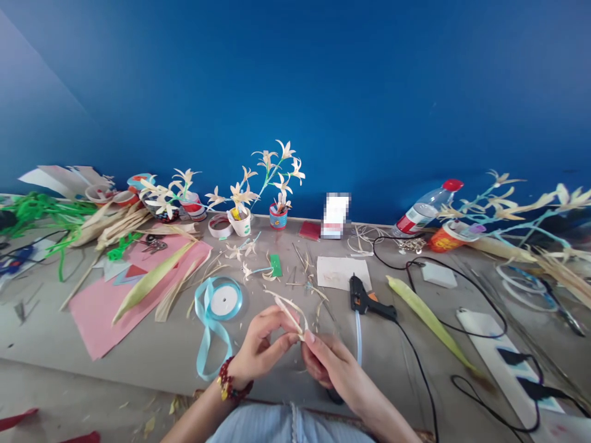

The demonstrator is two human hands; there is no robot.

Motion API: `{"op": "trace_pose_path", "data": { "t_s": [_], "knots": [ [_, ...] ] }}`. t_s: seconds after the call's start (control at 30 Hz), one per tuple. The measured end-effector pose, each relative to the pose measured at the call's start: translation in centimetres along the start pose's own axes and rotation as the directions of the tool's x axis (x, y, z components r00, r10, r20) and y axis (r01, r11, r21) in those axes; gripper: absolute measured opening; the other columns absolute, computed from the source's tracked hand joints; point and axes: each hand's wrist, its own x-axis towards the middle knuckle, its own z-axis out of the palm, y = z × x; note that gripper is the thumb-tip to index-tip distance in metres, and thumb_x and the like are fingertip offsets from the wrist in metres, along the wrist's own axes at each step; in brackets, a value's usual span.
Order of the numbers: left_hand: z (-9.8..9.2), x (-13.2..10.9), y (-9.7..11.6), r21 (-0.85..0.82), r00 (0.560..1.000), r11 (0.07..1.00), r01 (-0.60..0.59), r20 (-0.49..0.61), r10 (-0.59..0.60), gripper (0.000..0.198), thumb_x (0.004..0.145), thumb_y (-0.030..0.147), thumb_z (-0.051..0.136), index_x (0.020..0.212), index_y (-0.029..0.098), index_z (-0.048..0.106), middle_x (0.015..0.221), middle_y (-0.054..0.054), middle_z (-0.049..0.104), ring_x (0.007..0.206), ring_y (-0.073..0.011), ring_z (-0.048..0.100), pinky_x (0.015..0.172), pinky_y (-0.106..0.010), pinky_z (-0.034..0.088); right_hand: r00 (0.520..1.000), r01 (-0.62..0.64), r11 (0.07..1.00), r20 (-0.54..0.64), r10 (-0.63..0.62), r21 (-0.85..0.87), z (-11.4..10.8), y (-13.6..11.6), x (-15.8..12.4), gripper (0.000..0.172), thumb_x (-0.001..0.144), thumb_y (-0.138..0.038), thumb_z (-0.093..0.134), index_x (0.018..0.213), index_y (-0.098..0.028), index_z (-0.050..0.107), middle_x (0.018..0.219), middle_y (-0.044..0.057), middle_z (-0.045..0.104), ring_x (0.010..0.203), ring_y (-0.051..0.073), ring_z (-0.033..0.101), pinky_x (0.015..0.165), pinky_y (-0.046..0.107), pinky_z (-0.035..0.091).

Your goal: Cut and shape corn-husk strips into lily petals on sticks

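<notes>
Near the table's front edge, my left hand (264, 343) and my right hand (329, 362) meet, fingertips closed on pale corn husk strips (290, 315). One strip stands up stiffly while another curls over to the right. Where they are pinched, the fingers hide the lower ends. A spool of light blue ribbon (225, 299) lies left of my left hand, its loose end looped toward me. To the right rests a black glue gun (369, 301) with a clear glue stick. Small husk flowers (247, 269) lie beyond my hands beside a green card (276, 265).
Husk flower stems stand in a white cup (241, 223) and a blue-red cup (278, 216). A bottle (422, 209) leans at the back right. Black cables run around a power strip (503, 369). Pink paper (99, 317) and husks cover the left side; a green husk (434, 323) lies right.
</notes>
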Motion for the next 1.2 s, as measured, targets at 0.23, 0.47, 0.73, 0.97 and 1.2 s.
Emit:
{"op": "trace_pose_path", "data": {
  "t_s": [0.23, 0.47, 0.73, 0.97, 1.2],
  "knots": [
    [-1.3, -0.4, -0.9, -0.064, 0.996, 0.994, 0.083, -0.008, -0.084, 0.011, 0.092, 0.018, 0.059, 0.083, 0.018, 0.066, 0.086, -0.005, 0.065, 0.088, -0.0194, 0.062, 0.084, -0.034, 0.048, 0.984, -0.136, 0.913, 0.157, 0.08, 0.385, -1.3, -0.9, -1.3, 0.058, 0.085, -0.066, 0.06, 0.056, -0.021, 0.039, 0.045, -0.012, 0.024, 0.038, 0.003, 0.011, 0.035, 0.017, 0.006],
    [-3.0, -0.8, -1.4, -0.05, 0.981, 0.98, 0.195, -0.003, -0.196, 0.018, 0.094, 0.024, 0.058, 0.079, 0.017, 0.067, 0.088, -0.006, 0.063, 0.086, -0.0194, 0.06, 0.085, -0.034, 0.044, 0.973, -0.129, 0.857, 0.23, 0.012, 0.5, -3.7, -2.5, -3.2, 0.061, 0.085, -0.065, 0.059, 0.052, -0.021, 0.034, 0.042, -0.012, 0.021, 0.035, 0.003, 0.01, 0.033, 0.016, 0.008],
    [-1.3, -1.1, -1.9, -0.478, 0.938, 0.857, 0.191, -0.167, -0.302, 0.018, 0.091, 0.028, 0.064, 0.077, 0.017, 0.068, 0.08, -0.003, 0.056, 0.078, -0.0163, 0.054, 0.071, -0.028, 0.04, 0.815, 0.157, 0.966, -0.524, -0.245, -0.208, -7.1, 1.3, -1.3, 0.047, 0.09, -0.052, 0.058, 0.124, -0.021, 0.051, 0.07, -0.004, 0.05, 0.04, 0.008, 0.036, 0.037, 0.021, 0.033],
    [0.2, -0.8, -1.0, -0.594, 0.927, 0.804, -0.013, -0.308, -0.213, 0.011, 0.092, 0.024, 0.062, 0.084, 0.021, 0.069, 0.082, -0.002, 0.056, 0.07, -0.0123, 0.051, 0.069, -0.029, 0.042, 0.768, -0.012, 0.691, -0.449, -0.457, -0.723, -7.9, 4.5, 0.7, 0.049, 0.098, -0.029, 0.03, 0.147, -0.023, 0.036, 0.1, 0.006, 0.057, 0.046, 0.011, 0.052, 0.05, 0.029, 0.053],
    [0.1, -0.8, -1.4, -0.495, 0.93, 0.867, 0.056, -0.289, -0.225, 0.014, 0.091, 0.023, 0.063, 0.079, 0.019, 0.068, 0.08, -0.004, 0.058, 0.078, -0.0165, 0.055, 0.07, -0.03, 0.041, 0.726, -0.13, 0.413, -0.37, -0.58, -0.901, -7.7, 5.8, 0.7, 0.055, 0.093, -0.016, 0.031, 0.147, -0.018, 0.038, 0.113, 0.015, 0.064, 0.085, 0.024, 0.071, 0.064, 0.033, 0.059]
  ]
}}
